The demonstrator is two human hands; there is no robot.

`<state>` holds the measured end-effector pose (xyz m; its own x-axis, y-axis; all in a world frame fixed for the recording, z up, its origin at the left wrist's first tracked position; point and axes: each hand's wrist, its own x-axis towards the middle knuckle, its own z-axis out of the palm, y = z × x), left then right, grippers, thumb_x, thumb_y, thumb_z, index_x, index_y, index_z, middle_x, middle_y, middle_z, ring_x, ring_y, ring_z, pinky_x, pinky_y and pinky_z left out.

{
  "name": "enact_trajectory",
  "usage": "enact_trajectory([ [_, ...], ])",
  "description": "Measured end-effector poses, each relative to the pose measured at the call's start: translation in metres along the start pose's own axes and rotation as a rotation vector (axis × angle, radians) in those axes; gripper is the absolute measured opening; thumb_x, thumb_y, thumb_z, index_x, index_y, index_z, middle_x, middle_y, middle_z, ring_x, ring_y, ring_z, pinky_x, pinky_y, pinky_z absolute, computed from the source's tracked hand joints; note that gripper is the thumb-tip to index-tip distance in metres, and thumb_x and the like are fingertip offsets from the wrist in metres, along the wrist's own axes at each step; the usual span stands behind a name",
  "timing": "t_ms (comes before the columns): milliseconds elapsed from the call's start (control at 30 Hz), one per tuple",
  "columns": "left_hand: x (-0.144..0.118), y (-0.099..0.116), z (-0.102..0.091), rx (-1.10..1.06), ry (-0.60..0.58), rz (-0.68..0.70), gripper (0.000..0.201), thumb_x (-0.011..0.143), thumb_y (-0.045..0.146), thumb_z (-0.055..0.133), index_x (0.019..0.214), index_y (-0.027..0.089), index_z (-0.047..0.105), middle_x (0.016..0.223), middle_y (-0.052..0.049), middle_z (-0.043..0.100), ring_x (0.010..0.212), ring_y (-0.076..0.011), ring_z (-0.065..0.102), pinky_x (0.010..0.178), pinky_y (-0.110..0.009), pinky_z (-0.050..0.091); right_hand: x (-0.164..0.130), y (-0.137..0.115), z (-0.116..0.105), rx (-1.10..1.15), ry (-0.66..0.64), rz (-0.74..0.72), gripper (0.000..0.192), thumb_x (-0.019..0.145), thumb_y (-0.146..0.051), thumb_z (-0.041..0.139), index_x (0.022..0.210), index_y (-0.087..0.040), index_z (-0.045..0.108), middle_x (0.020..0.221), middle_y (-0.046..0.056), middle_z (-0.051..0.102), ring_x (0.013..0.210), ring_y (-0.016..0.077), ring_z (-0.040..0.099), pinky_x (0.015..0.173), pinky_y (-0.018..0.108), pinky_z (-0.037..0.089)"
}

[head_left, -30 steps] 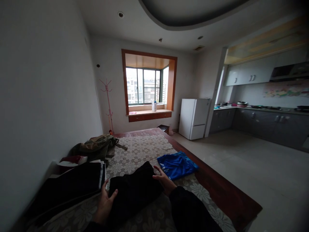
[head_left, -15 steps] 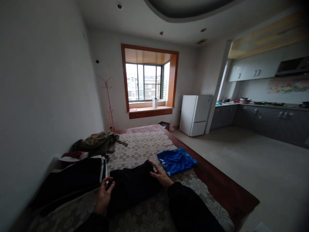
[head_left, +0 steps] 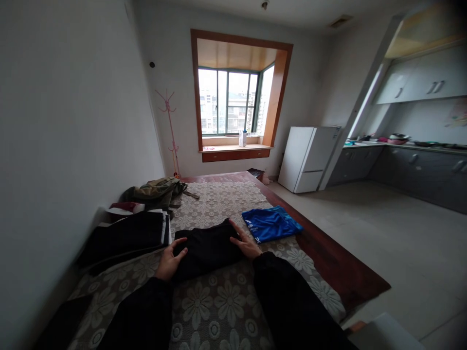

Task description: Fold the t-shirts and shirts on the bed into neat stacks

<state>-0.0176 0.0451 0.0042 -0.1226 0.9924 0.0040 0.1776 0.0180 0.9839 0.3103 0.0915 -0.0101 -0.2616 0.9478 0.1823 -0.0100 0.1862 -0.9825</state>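
Observation:
A folded black garment (head_left: 207,248) lies on the patterned tablecloth in front of me. My left hand (head_left: 170,260) rests against its left edge, thumb and fingers apart. At the right edge, my right hand (head_left: 247,243) touches the cloth with its fingers stretched out and the thumb spread. Just beyond my right hand is a folded blue garment (head_left: 272,223) with white print. To the left of the black garment sits a stack of dark folded clothes (head_left: 124,238), with white layers showing at its right side.
Lacy floral cloth (head_left: 229,301) covers the reddish wooden table (head_left: 350,267). A camouflage backpack (head_left: 156,192) and a red-and-white item (head_left: 126,209) lie by the left wall. Beyond stand a pink coat rack (head_left: 170,121) and a white fridge (head_left: 302,155). A pale object (head_left: 386,333) is at lower right.
My view has tilted down and turned slightly left. The fingers of my left hand have straightened at the black garment's edge. Both hands stay at its sides.

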Motion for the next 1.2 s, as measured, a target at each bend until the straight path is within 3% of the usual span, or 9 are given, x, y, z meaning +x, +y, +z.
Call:
enact_trajectory([
  [67,0.002,-0.004,-0.001,-0.015,0.01,-0.011,0.069,0.065,0.059,0.08,0.12,0.019,0.071,0.132,-0.014,0.071,0.124,-0.0326,0.065,0.106,-0.044,0.051,0.002,0.002,-0.001,-0.043,-0.035,-0.016,0.068,0.08,-0.054,0.076,0.143,-0.032,0.061,0.151,0.001,0.058,0.149,0.0285,0.04,0.128,0.048,0.018],
  [233,0.006,-0.012,-0.001,-0.047,-0.005,-0.044,0.072,0.066,0.064,0.079,0.12,0.017,0.072,0.13,-0.015,0.072,0.12,-0.0328,0.068,0.102,-0.042,0.054,0.003,0.007,-0.002,-0.016,-0.095,0.132,0.048,0.078,-0.053,0.073,0.116,-0.023,0.079,0.122,0.007,0.076,0.125,0.0348,0.062,0.118,0.054,0.036],
  [367,0.006,-0.009,-0.003,-0.063,-0.047,-0.058,0.072,0.065,0.05,0.085,0.129,0.021,0.069,0.141,-0.012,0.067,0.129,-0.0322,0.063,0.108,-0.041,0.051,0.001,0.006,-0.002,0.008,-0.103,0.183,0.052,0.073,-0.038,0.075,0.124,-0.027,0.076,0.116,0.003,0.078,0.116,0.0314,0.067,0.11,0.051,0.045],
  [500,0.003,-0.003,-0.007,-0.101,-0.138,-0.093,0.083,0.059,0.034,0.09,0.137,0.023,0.063,0.144,-0.013,0.064,0.127,-0.0322,0.064,0.108,-0.043,0.052,-0.001,0.0,-0.003,0.045,-0.094,0.236,0.065,0.066,-0.025,0.074,0.131,-0.03,0.072,0.112,0.0,0.078,0.117,0.0293,0.066,0.11,0.047,0.045],
  [600,0.001,-0.003,-0.009,-0.132,-0.187,-0.115,0.091,0.059,0.032,0.091,0.143,0.023,0.058,0.144,-0.014,0.064,0.129,-0.033,0.063,0.109,-0.045,0.052,0.0,-0.003,-0.003,0.041,-0.072,0.234,0.064,0.067,-0.025,0.073,0.13,-0.031,0.072,0.115,0.0,0.077,0.118,0.0289,0.065,0.109,0.046,0.047],
  [867,0.004,-0.008,-0.006,-0.123,-0.175,-0.095,0.094,0.057,0.038,0.093,0.142,0.022,0.056,0.15,-0.015,0.058,0.14,-0.0343,0.053,0.111,-0.042,0.051,0.001,0.0,-0.001,-0.13,-0.004,0.106,0.065,0.069,-0.028,0.071,0.134,-0.03,0.069,0.115,0.001,0.077,0.108,0.0272,0.068,0.101,0.044,0.052],
  [1000,0.0,-0.003,-0.003,-0.115,-0.182,-0.127,0.086,0.061,0.039,0.092,0.138,0.022,0.057,0.157,-0.019,0.049,0.128,-0.0368,0.063,0.086,-0.04,0.064,0.009,-0.029,-0.015,-0.206,-0.038,0.084,0.062,0.068,-0.024,0.068,0.13,-0.027,0.072,0.116,0.002,0.077,0.104,0.0259,0.069,0.095,0.04,0.055],
  [1100,-0.004,-0.004,0.0,-0.136,-0.192,-0.153,0.081,0.066,0.036,0.09,0.137,0.025,0.055,0.162,-0.02,0.042,0.099,-0.0315,0.077,0.064,-0.036,0.065,0.027,-0.075,-0.035,-0.292,-0.09,0.055,0.059,0.065,-0.018,0.068,0.123,-0.026,0.076,0.112,0.001,0.078,0.104,0.0259,0.069,0.094,0.037,0.054],
  [1200,-0.006,-0.007,0.004,-0.144,-0.176,-0.161,0.069,0.071,0.032,0.087,0.133,0.027,0.057,0.16,-0.018,0.045,0.088,-0.024,0.079,0.059,-0.029,0.063,0.051,-0.128,-0.059,-0.503,-0.16,0.01,0.057,0.065,-0.013,0.068,0.119,-0.026,0.078,0.112,-0.001,0.078,0.103,0.0245,0.069,0.095,0.033,0.053],
])
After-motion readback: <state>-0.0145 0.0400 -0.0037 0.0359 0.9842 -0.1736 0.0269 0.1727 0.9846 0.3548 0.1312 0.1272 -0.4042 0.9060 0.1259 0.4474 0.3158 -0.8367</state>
